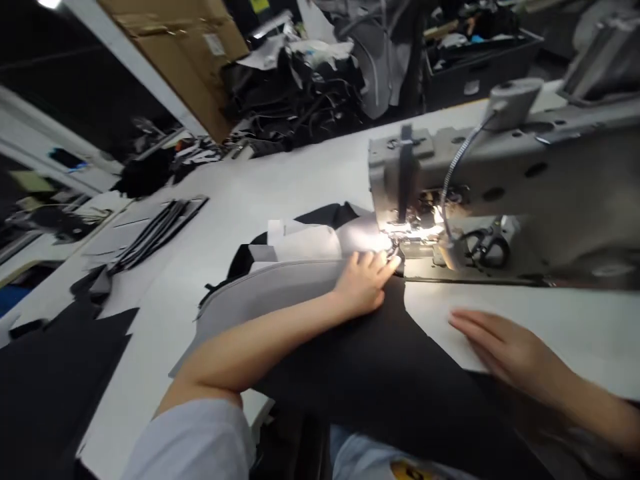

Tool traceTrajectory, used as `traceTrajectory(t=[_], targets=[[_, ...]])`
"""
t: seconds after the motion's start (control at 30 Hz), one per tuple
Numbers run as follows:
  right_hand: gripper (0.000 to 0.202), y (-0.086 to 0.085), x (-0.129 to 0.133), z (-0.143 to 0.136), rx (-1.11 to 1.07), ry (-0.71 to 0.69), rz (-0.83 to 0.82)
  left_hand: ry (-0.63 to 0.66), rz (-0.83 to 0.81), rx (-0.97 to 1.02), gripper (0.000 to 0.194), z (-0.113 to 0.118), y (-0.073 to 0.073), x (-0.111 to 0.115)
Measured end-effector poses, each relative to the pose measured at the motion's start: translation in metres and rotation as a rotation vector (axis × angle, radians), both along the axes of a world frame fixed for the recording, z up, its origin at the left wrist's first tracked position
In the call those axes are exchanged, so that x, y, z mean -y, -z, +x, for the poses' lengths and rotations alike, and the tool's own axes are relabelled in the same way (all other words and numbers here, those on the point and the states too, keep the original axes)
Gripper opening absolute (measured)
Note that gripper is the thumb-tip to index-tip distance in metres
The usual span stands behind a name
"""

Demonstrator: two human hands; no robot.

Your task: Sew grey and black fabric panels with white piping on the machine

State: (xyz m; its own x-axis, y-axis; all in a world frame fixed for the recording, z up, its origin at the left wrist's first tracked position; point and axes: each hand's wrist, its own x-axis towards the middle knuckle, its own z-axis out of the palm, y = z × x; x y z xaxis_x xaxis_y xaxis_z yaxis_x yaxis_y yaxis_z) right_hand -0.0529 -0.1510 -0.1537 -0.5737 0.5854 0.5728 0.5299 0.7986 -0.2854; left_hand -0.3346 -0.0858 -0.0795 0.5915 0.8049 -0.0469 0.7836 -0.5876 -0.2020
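My left hand lies on the fabric just in front of the needle area of a grey sewing machine, its fingers slightly spread. Under it is a large black fabric piece, joined along its upper side to a grey strip. The machine's lamp lights the needle area brightly. To the right, my right hand is over the white table near the black fabric's edge, blurred, with fingers extended and close together, holding nothing visible.
Scissors lie under the machine's arm. Stacked grey and black pieces rest on the white table at left, near more black fabric. Behind are a dark fabric heap, a cardboard box and a filled bin.
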Motion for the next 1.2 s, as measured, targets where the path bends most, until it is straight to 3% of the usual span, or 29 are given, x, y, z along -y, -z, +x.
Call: traceTrajectory(t=[0.13,0.23,0.3,0.4,0.5,0.63,0.77,0.87,1.2], targets=[[0.042,0.011,-0.051,-0.046,0.162,-0.098,0.067,-0.133,0.070,-0.012,0.074,-0.022,0.013,-0.022],[0.052,0.009,-0.085,-0.089,0.193,-0.078,-0.030,-0.237,-0.062,0.093,0.067,-0.030,0.002,-0.047],[0.047,0.007,-0.095,-0.109,0.170,-0.087,-0.171,-0.267,-0.147,0.145,0.054,-0.028,-0.008,-0.056],[0.032,0.006,-0.095,-0.120,0.087,-0.273,-0.340,-0.272,-0.186,0.160,0.038,-0.015,-0.012,-0.057],[0.035,0.009,-0.083,-0.114,0.073,-0.393,-0.255,-0.227,-0.226,0.106,0.032,0.000,0.000,-0.049],[0.040,0.015,-0.064,-0.105,0.187,-0.253,0.066,-0.167,-0.237,0.005,0.042,0.011,0.022,-0.033],[0.035,0.017,-0.052,-0.109,0.243,-0.069,0.294,-0.089,-0.122,-0.065,0.039,0.013,0.028,-0.026],[0.033,0.016,-0.052,-0.111,0.244,-0.056,0.344,-0.021,-0.050,-0.047,0.038,0.011,0.031,-0.029],[0.034,0.013,-0.056,-0.112,0.265,-0.074,0.333,0.086,-0.085,0.046,0.038,0.001,0.031,-0.043]])
